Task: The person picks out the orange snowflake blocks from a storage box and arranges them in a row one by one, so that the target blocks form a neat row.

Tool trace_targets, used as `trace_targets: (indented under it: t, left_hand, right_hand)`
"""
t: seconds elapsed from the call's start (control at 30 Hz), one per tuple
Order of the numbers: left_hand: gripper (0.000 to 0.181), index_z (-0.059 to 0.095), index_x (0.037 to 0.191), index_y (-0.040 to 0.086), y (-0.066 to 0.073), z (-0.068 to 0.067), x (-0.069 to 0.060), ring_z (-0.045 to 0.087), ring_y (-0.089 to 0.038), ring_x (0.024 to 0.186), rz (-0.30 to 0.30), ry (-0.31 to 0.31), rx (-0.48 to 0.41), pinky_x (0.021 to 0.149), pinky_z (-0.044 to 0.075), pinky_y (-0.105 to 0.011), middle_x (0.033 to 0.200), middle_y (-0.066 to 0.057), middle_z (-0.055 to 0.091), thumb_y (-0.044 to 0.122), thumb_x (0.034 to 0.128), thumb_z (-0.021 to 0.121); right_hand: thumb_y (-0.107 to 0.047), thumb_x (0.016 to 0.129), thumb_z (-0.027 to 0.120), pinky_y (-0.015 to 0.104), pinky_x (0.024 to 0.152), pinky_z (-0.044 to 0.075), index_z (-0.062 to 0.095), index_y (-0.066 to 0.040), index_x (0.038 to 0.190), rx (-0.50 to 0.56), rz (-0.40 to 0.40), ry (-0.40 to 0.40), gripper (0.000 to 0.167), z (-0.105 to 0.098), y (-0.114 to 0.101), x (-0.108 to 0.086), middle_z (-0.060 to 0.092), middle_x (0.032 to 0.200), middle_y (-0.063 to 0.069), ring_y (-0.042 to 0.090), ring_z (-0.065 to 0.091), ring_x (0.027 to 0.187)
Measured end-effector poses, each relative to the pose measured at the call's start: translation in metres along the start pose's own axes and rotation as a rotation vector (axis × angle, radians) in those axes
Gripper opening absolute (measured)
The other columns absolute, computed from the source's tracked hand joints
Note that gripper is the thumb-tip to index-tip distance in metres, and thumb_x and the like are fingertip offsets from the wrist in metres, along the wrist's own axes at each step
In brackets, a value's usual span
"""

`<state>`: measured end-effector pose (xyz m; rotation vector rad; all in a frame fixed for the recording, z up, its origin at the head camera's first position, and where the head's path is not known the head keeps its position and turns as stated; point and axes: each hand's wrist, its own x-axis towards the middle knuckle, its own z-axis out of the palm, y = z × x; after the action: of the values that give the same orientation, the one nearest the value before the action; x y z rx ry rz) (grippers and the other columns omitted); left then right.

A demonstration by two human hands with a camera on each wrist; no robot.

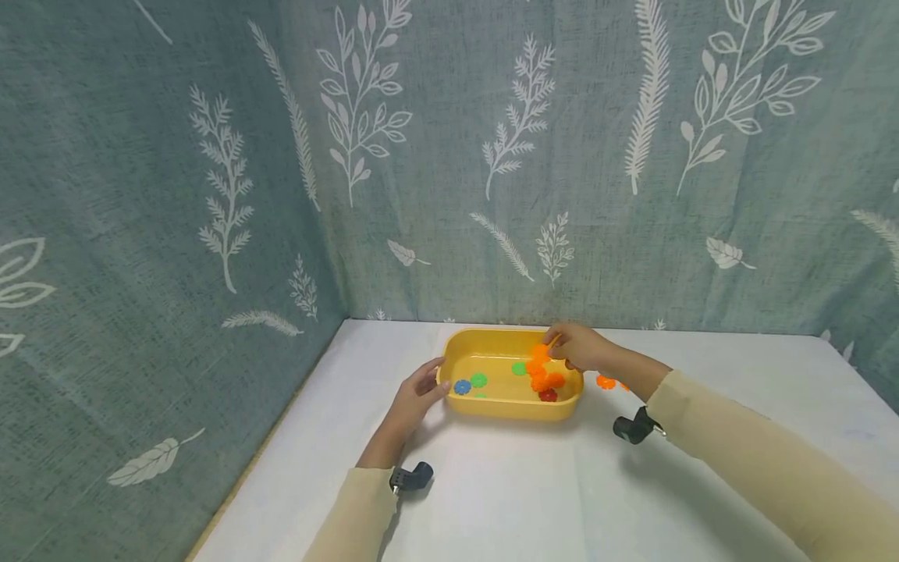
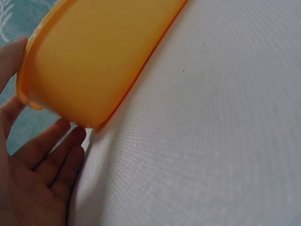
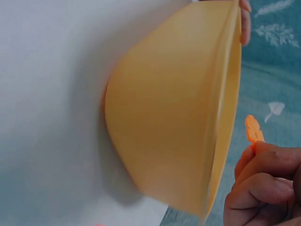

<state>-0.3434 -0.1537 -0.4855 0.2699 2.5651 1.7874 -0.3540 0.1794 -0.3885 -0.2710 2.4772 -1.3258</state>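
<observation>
A yellow plastic basin [image 1: 509, 409] stands on the white-covered table. At its left end my left hand [image 1: 414, 396] holds the rim with thumb and fingers. In the left wrist view the lower fingers [image 2: 61, 165] lie against the basin's outer wall. My right hand [image 1: 579, 347] is over the basin's right end and pinches an orange flower-shaped plastic piece [image 3: 254, 128]. Below that hand, several orange flower pieces [image 1: 539, 380] lie heaped in the basin. A red piece [image 1: 548, 396], a blue piece [image 1: 461, 387] and green pieces [image 1: 478, 380] are also inside.
More orange pieces [image 1: 605, 382] lie on the table [image 1: 506, 492] right of the basin, partly behind the right forearm. A green-blue leaf-patterned cloth [image 1: 449, 156] hangs behind and to the left. Each wrist wears a small black camera [image 1: 413, 477].
</observation>
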Motion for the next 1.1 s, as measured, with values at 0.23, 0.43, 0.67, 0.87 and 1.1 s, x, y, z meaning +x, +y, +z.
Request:
trace_targets:
  t: [0.23, 0.43, 0.67, 0.87, 1.1]
  left_hand:
    - [0.054, 0.051, 0.141, 0.029, 0.002, 0.0, 0.001, 0.049, -0.035, 0.128, -0.023, 0.013, 0.009, 0.105, 0.037, -0.055, 0.138, -0.014, 0.053, 0.033, 0.0903, 0.07]
    - [0.054, 0.051, 0.141, 0.028, 0.001, 0.0, 0.0, 0.05, -0.035, 0.127, -0.015, 0.019, 0.013, 0.104, 0.038, -0.054, 0.138, -0.015, 0.053, 0.031, 0.0908, 0.069]
    - [0.054, 0.051, 0.141, 0.028, 0.002, 0.001, 0.0, 0.049, -0.036, 0.128, -0.019, 0.015, -0.006, 0.104, 0.038, -0.054, 0.139, -0.015, 0.053, 0.031, 0.0908, 0.07]
    - [0.054, 0.051, 0.142, 0.026, 0.001, 0.001, 0.0, 0.048, -0.036, 0.128, -0.02, 0.013, -0.008, 0.104, 0.038, -0.054, 0.139, -0.015, 0.052, 0.03, 0.0908, 0.07]
    - [0.055, 0.051, 0.142, 0.026, -0.002, 0.0, 0.002, 0.05, -0.034, 0.127, 0.008, -0.002, -0.024, 0.104, 0.039, -0.051, 0.138, -0.015, 0.053, 0.027, 0.0907, 0.07]
  right_hand:
    - [-0.01, 0.098, 0.056, 0.025, 0.049, 0.033, 0.051, -0.001, 0.123, 0.034, 0.049, 0.034, 0.027, -0.022, 0.016, -0.007, 0.056, 0.105, 0.02, 0.018, 0.04, 0.055]
    - [-0.01, 0.098, 0.056, 0.026, 0.05, 0.033, 0.049, 0.0, 0.124, 0.078, 0.092, 0.062, 0.029, -0.039, 0.03, -0.019, 0.054, 0.109, 0.022, 0.017, 0.038, 0.055]
    - [-0.011, 0.098, 0.056, 0.025, 0.05, 0.034, 0.046, 0.001, 0.126, 0.097, 0.135, 0.092, 0.033, -0.051, 0.052, -0.034, 0.053, 0.112, 0.023, 0.017, 0.038, 0.056]
    - [-0.012, 0.097, 0.056, 0.027, 0.049, 0.035, 0.047, 0.002, 0.126, 0.081, 0.152, 0.127, 0.033, -0.057, 0.072, -0.045, 0.053, 0.101, 0.019, 0.016, 0.04, 0.056]
    - [-0.011, 0.097, 0.057, 0.028, 0.053, 0.041, 0.047, 0.004, 0.126, 0.086, 0.181, 0.143, 0.034, -0.063, 0.09, -0.057, 0.054, 0.104, 0.018, 0.017, 0.041, 0.059]
